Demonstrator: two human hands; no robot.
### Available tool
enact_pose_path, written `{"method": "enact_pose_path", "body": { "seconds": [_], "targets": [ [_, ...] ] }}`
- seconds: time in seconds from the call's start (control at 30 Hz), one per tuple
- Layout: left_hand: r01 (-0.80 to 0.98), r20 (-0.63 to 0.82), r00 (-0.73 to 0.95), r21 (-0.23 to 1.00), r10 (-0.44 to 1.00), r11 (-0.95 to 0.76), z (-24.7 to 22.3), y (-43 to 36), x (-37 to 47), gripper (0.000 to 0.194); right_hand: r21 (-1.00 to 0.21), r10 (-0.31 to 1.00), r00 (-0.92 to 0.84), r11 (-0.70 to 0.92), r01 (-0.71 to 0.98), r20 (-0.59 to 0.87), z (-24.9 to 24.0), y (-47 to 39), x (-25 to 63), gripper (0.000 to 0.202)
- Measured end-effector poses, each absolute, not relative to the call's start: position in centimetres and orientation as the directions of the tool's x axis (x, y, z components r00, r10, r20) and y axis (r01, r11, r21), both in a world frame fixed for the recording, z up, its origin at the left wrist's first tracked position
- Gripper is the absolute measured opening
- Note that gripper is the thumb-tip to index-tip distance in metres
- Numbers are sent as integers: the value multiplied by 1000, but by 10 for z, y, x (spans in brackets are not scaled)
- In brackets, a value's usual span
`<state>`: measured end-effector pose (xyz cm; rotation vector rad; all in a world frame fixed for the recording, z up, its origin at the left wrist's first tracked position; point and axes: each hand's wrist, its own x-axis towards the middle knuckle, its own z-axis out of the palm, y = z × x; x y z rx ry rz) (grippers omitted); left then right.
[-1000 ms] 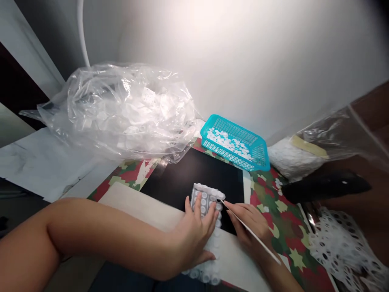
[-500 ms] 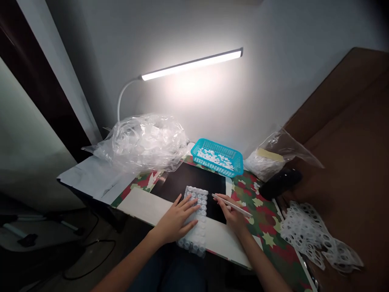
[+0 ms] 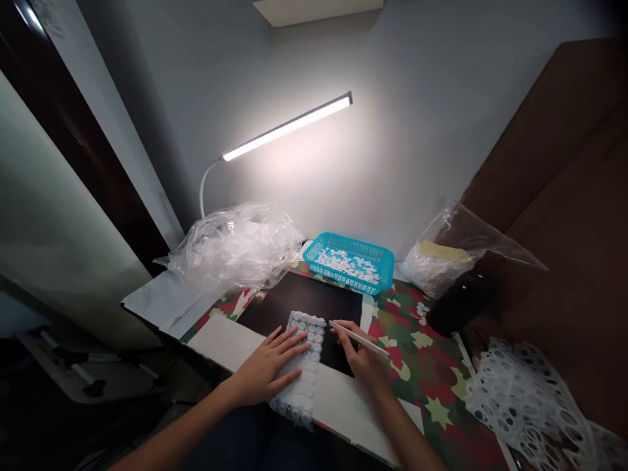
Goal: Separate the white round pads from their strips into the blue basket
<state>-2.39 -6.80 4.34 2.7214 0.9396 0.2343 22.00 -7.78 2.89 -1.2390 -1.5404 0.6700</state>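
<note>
My left hand [image 3: 272,367] lies with spread fingers on a block of small white round pieces [image 3: 305,386], set in rows and seemingly wrapped in clear plastic. The block's near end reaches over the table's front edge. My right hand [image 3: 360,350] pinches a slim white pen-like stick [image 3: 363,340]. Its tip points left, close to the block's far right corner; whether it touches cannot be made out. Beneath both lies a black mat [image 3: 321,297]. Behind the mat, a blue plastic basket [image 3: 350,286] holds many small white discs [image 3: 348,261].
A lit bar lamp [image 3: 289,126] arches over the table. Clear plastic bags [image 3: 235,245] pile up at the back left. To the right are a filled bag [image 3: 436,268], a black object [image 3: 454,304] and white perforated sheets [image 3: 530,399]. A cardboard panel [image 3: 564,196] stands at right.
The camera view has shifted, so the table things appear moved. My left hand stays on the block. My right hand still holds the stick near the block's far right corner.
</note>
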Motion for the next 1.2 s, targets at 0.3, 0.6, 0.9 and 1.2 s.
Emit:
{"method": "enact_pose_path", "body": {
  "seconds": [0.3,0.6,0.9,1.2],
  "targets": [
    [596,71,778,231,624,-769,43,-69,-25,54,-984,985,55,159,74,164,23,-73,221,27],
    [552,218,780,200,586,-809,26,-64,-29,57,-990,987,162,38,-134,16,16,-69,227,23],
    [409,340,806,270,484,-872,3,-54,-36,63,-934,886,460,117,-337,-55,21,-66,231,22],
    [269,296,880,334,372,-903,-10,-58,-29,71,-934,864,494,91,-346,-99,20,-72,232,22]
  ]
}}
